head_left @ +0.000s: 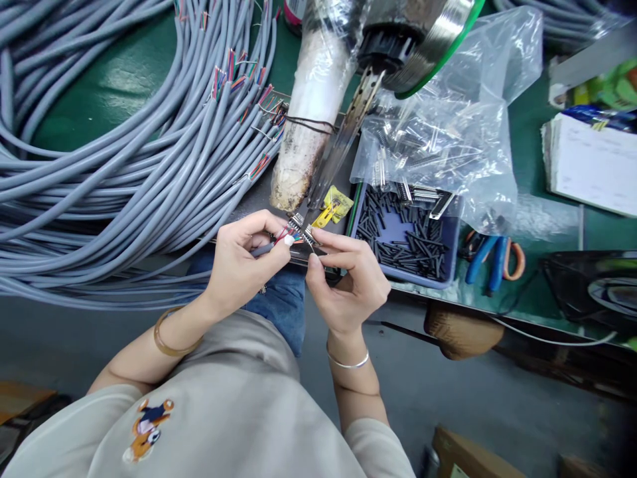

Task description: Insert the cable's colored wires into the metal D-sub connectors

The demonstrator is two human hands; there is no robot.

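Observation:
My left hand (243,259) is closed around the stripped end of a grey cable (262,250), thumb and forefinger pinched near its coloured wires (294,235). Those wires fan out at a small metal multi-pin connector (297,221) at the bench edge. Opposite it, my right hand (351,269) pinches what looks like a thin wire (310,247) between thumb and finger, its forefinger reaching to the connector. Down from above comes a soldering iron (343,143), its tip close over the connector; fingers partly hide the exact contact.
Many grey cables (149,172) with stripped ends cover the left. A white wrapped post (313,99) and a solder spool (438,46) stand above. To the right are a blue tray (450,265) of short black tubes, a plastic bag (478,133) of connectors, and pliers (490,262).

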